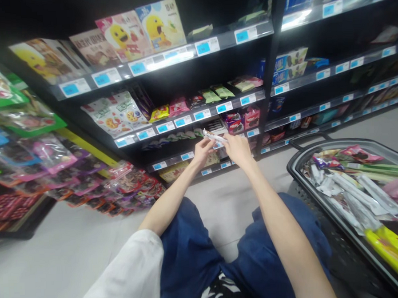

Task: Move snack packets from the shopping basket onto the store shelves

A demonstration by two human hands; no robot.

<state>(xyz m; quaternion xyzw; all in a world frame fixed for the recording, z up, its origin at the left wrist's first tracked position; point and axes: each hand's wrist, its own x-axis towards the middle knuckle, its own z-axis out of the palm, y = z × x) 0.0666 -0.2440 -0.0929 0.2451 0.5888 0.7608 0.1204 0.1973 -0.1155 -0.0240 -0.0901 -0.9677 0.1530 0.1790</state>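
Note:
Both my arms reach out toward a low shelf (192,156) of a black store rack. Between my hands is a slim white snack packet (215,137), held level. My left hand (202,149) pinches its left end with fingers closed. My right hand (237,149) grips its right end, fingers curled round it. The packet hovers just in front of the lower shelves, above the floor. My knees in dark blue trousers show below the arms.
A black shopping basket (296,159) full of long wrapped snack packets stands at my right. Shelves with blue price tags (203,47) hold bags and boxes. A low display of pink and red packets (87,181) fills the left. Pale floor lies between.

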